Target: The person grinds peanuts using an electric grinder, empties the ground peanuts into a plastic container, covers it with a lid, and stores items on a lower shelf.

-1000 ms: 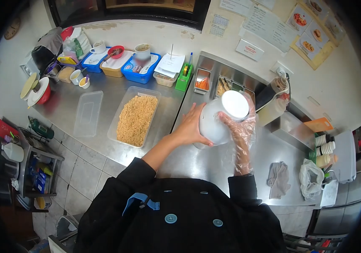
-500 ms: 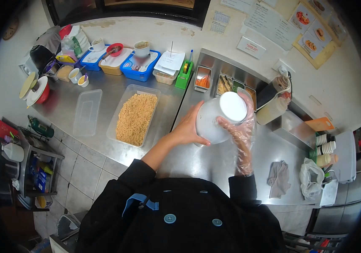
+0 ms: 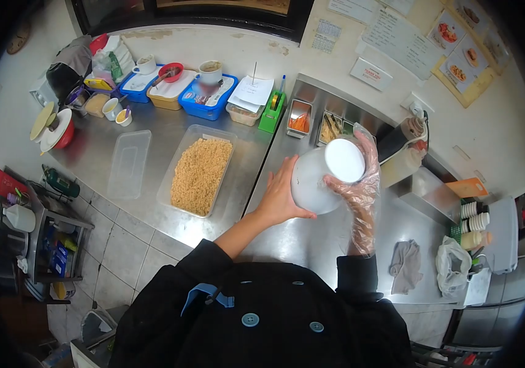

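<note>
Head view: white-lidded jar held between hands over steel surface. Left hand's fingers spread round body; gloved right hand's curled beside lid. Probably stiff, smooth, slippery; best gripped round body.

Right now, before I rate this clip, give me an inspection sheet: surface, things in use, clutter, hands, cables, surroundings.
Surface: shiny stainless-steel counter, dark seam between sections.
Things in use: rounded whitish container with flat white round end, held tilted; rectangular clear plastic tub of pale-brown crumbs nearby.
Clutter: crumpled gray cloth and white plastic bag at right.
Hands: bare left hand and clear-gloved right hand, both gripping the container.
Cables: plug apparently in white wall outlet; cord hard to trace.
Surroundings: pale wall with white printed papers; gray floor tiles.
</note>
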A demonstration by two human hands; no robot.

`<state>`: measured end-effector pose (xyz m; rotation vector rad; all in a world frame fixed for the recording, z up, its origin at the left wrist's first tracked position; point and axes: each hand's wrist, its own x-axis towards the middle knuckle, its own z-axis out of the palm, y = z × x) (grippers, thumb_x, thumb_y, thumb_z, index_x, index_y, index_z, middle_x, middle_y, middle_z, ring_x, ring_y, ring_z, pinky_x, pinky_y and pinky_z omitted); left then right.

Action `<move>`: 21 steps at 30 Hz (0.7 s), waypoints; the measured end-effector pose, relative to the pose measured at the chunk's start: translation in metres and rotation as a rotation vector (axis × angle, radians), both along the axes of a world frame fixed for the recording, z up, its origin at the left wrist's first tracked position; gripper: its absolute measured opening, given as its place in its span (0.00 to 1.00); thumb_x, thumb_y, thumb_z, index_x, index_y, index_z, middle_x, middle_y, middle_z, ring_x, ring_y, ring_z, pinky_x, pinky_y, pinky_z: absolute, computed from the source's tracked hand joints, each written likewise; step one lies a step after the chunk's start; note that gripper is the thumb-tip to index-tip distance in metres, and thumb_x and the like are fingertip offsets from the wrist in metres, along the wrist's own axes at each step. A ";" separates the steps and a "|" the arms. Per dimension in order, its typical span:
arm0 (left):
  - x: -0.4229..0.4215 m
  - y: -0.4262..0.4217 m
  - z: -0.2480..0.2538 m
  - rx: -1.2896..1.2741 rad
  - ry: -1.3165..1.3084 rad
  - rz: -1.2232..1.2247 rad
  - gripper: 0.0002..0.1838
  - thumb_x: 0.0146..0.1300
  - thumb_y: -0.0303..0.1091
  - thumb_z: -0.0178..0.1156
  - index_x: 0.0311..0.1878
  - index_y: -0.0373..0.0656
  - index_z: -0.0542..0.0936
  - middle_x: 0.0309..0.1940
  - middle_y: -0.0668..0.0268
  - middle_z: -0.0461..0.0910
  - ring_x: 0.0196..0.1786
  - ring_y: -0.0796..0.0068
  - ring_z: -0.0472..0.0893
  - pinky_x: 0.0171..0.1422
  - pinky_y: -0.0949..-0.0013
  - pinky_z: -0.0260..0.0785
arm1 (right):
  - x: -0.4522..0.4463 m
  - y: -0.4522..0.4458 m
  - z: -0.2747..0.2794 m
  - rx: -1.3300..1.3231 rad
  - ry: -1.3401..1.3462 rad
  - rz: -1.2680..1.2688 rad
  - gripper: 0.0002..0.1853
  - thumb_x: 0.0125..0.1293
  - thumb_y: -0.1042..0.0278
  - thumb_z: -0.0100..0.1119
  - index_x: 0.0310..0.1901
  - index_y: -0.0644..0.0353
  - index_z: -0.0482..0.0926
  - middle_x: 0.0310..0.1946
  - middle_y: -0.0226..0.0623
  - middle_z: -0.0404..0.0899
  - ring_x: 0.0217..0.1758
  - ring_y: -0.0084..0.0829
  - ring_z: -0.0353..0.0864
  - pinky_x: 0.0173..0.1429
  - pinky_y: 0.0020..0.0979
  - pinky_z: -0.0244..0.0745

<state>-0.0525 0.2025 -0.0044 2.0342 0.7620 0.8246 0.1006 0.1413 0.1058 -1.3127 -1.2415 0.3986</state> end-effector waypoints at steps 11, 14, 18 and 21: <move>0.004 -0.018 0.007 -0.007 0.111 0.136 0.75 0.27 0.56 0.81 0.73 0.35 0.43 0.73 0.45 0.50 0.77 0.47 0.46 0.72 0.30 0.36 | 0.012 0.009 0.004 -0.038 0.000 0.140 0.55 0.30 0.59 0.83 0.66 0.59 0.65 0.53 0.39 0.75 0.58 0.33 0.75 0.65 0.34 0.69; 0.005 -0.022 0.001 -0.002 0.148 0.160 0.76 0.26 0.57 0.80 0.74 0.36 0.41 0.73 0.45 0.48 0.77 0.45 0.44 0.72 0.30 0.35 | 0.018 0.009 0.000 -0.125 -0.107 0.132 0.57 0.28 0.57 0.83 0.66 0.60 0.65 0.56 0.40 0.74 0.60 0.33 0.74 0.66 0.35 0.68; -0.002 -0.016 0.012 -0.030 0.115 0.088 0.77 0.29 0.60 0.79 0.75 0.38 0.38 0.74 0.45 0.44 0.77 0.42 0.42 0.73 0.31 0.37 | 0.016 0.004 0.000 -0.096 0.023 0.173 0.58 0.29 0.53 0.84 0.66 0.61 0.64 0.59 0.41 0.72 0.61 0.33 0.73 0.67 0.34 0.65; -0.016 -0.003 0.015 -0.021 -0.051 0.075 0.73 0.34 0.60 0.77 0.75 0.39 0.39 0.74 0.45 0.44 0.77 0.43 0.44 0.74 0.38 0.41 | 0.013 0.001 0.018 0.040 0.087 0.239 0.48 0.40 0.57 0.80 0.64 0.62 0.67 0.57 0.41 0.74 0.62 0.34 0.72 0.67 0.35 0.67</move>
